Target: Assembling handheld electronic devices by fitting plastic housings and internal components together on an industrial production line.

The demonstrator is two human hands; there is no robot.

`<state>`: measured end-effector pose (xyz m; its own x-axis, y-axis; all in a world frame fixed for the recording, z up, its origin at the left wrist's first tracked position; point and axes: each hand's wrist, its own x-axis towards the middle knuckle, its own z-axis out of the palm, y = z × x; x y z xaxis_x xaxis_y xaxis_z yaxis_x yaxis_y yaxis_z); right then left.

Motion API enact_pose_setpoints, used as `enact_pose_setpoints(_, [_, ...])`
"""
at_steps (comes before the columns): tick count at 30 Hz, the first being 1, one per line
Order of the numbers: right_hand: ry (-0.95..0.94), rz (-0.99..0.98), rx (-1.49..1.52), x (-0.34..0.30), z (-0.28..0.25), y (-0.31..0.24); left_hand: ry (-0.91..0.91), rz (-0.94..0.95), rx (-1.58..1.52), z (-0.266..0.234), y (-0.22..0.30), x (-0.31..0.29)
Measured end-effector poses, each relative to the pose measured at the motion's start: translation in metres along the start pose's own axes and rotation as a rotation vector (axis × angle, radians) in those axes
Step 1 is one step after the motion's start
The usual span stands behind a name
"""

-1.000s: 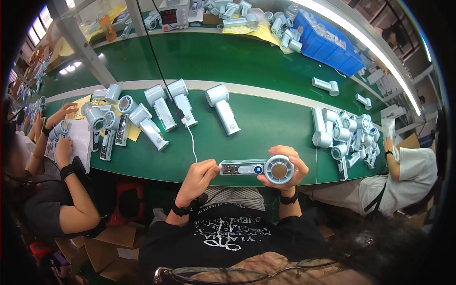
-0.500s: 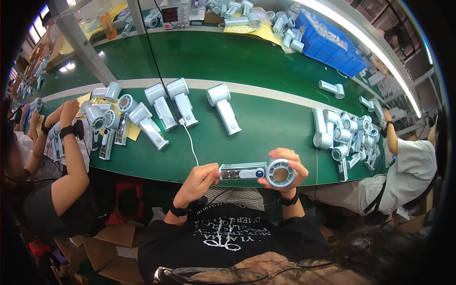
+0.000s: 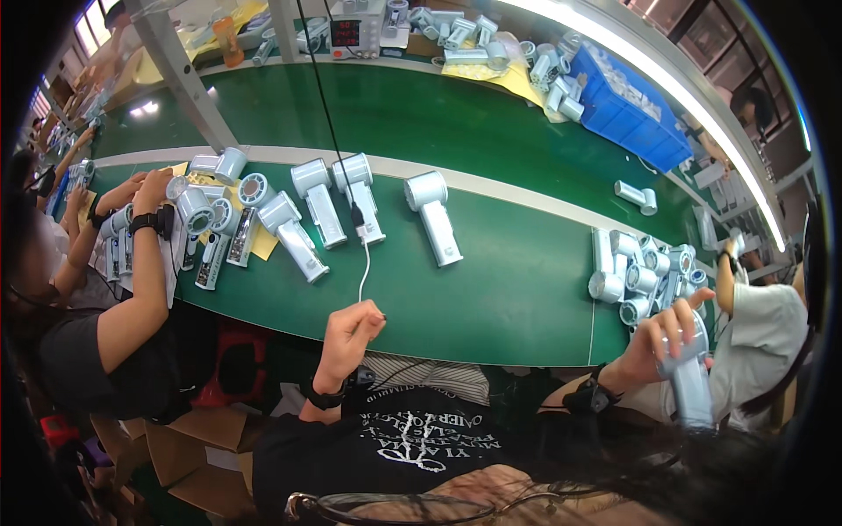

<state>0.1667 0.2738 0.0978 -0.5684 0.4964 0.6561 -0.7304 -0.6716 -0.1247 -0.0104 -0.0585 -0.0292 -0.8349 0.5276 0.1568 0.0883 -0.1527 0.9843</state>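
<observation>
My right hand (image 3: 656,344) grips a light-blue handheld fan (image 3: 693,386) by its round head, out past the bench's right front edge. The fan's handle hangs downward, slightly blurred. My left hand (image 3: 351,337) is closed, fingers curled, at the front edge of the green bench. Whether it pinches something small is hidden. A white cable (image 3: 363,276) runs down toward that hand from a dark plug on a black cord (image 3: 333,145). Beyond it lie several similar fans, among them a single fan (image 3: 431,215) and a pair, one fan (image 3: 317,202) beside the cord.
A pile of fans (image 3: 645,267) covers the bench's right end, near a co-worker in a light shirt (image 3: 767,324). At left, a co-worker's arm (image 3: 145,272) reaches toward fans with exposed circuit boards (image 3: 210,260). A blue bin (image 3: 631,110) stands farther back.
My right hand has carried the fan from the front middle to the far right, turning its handle downward. My left hand has let go of the handle's end. The view has shifted slightly.
</observation>
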Motion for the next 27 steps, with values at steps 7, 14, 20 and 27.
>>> enact_pose_setpoints(7, [-0.179, -0.06, -0.504, 0.007, 0.025, 0.012, -0.14, 0.085, 0.204, 0.01, 0.001, 0.009])
enact_pose_setpoints(14, [-0.189, -0.104, -0.347, 0.032, 0.01, 0.027, -0.17, 0.053, 0.175, 0.017, 0.003, 0.015])
enact_pose_setpoints(20, [0.086, -0.04, -1.036, 0.063, -0.065, 0.071, -0.161, 0.041, 0.171, 0.016, 0.005, 0.017])
enact_pose_setpoints(27, [0.304, 0.264, -1.815, 0.132, -0.205, 0.127, -0.162, 0.032, 0.193, 0.009, 0.0, 0.016])
